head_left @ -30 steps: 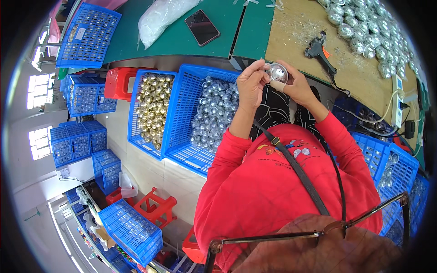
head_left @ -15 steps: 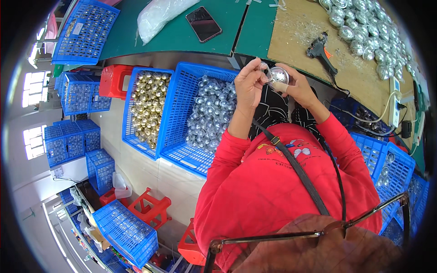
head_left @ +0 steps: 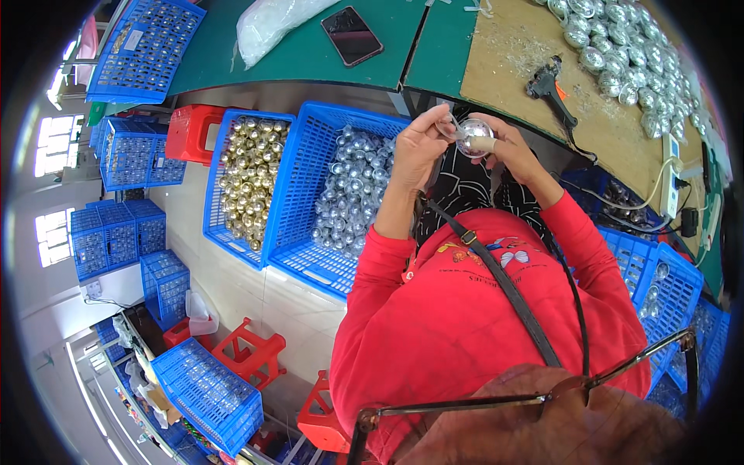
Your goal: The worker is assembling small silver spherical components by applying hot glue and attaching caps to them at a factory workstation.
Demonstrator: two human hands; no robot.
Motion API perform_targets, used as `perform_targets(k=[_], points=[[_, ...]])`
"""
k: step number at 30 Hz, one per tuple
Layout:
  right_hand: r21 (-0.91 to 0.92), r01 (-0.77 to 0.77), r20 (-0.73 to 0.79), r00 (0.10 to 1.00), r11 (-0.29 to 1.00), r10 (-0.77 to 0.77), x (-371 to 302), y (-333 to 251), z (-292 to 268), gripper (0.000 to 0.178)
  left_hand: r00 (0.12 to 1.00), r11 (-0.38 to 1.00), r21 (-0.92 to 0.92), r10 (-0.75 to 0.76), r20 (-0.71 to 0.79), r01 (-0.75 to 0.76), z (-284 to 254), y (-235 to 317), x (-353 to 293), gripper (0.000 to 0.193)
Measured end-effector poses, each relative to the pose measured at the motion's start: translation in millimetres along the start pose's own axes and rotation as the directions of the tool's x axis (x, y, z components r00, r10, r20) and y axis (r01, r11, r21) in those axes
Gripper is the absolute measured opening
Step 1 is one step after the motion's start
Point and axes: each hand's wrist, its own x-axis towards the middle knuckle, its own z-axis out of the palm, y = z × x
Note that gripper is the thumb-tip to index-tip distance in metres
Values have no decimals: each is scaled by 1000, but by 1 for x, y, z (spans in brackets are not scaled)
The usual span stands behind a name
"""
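A shiny silver ball ornament is held in my right hand, whose thumb wears a pale wrap and lies across the ball. Close by on its left, the fingertips of my left hand pinch a thin clear strip that reaches to the ball's side. Whether the strip is fixed to the ball, I cannot tell. Both hands are above my lap, just off the table's front edge. Left of them, a large blue basket holds many silver balls.
Gold balls fill a narrower blue basket beside a red stool. On the table are a glue gun, a pile of silver balls, a phone and a white plastic bag. A power strip trails cables at right.
My left hand has shifted slightly left and down. The ball has turned a little in my right hand, with the thumb now further across it. The view has moved slightly.
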Motion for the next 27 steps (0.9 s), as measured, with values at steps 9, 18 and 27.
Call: perform_targets(k=[9, 18, 27], points=[[106, -81, 110, 991, 991, 69, -7, -2, -5, 64, 994, 242, 965, -33, 108, -97, 0, 33, 3, 19], [142, -72, 131, 990, 987, 53, -12, -1, -1, 62, 997, 689, 721, 24, 73, -70, 8, 22, 1, 23], [258, -110, 182, 981, 960, 63, -14, 9, 5, 58, 958, 982, 188, 20, -286, 36, 11, -19, -2, 30]])
